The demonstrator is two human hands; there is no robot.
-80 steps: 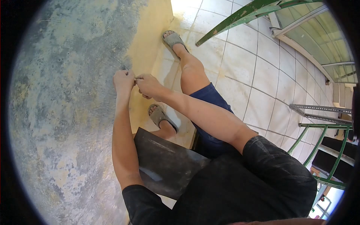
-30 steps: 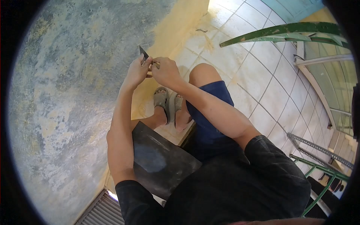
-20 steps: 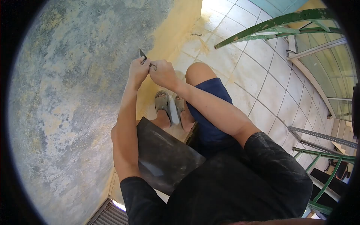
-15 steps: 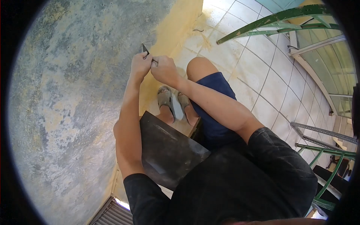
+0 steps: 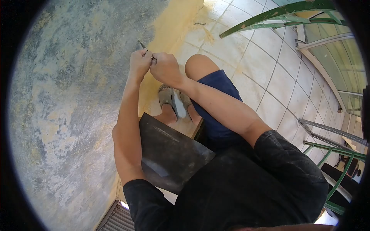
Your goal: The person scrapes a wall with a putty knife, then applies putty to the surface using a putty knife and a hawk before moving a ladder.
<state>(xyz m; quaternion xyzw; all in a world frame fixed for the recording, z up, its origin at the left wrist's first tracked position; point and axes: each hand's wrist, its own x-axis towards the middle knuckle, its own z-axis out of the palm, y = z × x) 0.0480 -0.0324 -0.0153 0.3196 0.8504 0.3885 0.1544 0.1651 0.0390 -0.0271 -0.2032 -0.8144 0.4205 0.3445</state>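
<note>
My left hand [image 5: 139, 65] and my right hand [image 5: 165, 69] are side by side close to the wall, both closed on a small scraper [image 5: 142, 45]. Its thin dark blade sticks out past my left fingers, with the tip at the wall surface. My right fist wraps the handle end, which is mostly hidden. The wall [image 5: 77, 92] is patchy grey with yellowish spots, and a plain yellow band [image 5: 169, 29] runs along its lower part beside the hands.
A dark board-topped seat [image 5: 173, 154] is beneath me, my sandalled feet below it. White floor tiles [image 5: 262, 69] spread to the right. Green metal frames [image 5: 281, 15] stand at upper right, with a glass-panelled frame [image 5: 331, 61] and a perforated metal bar [image 5: 331, 131].
Both hands have moved slightly left and up with the scraper. Its blade now appears narrower, seen more edge-on. The whole view has shifted a little.
</note>
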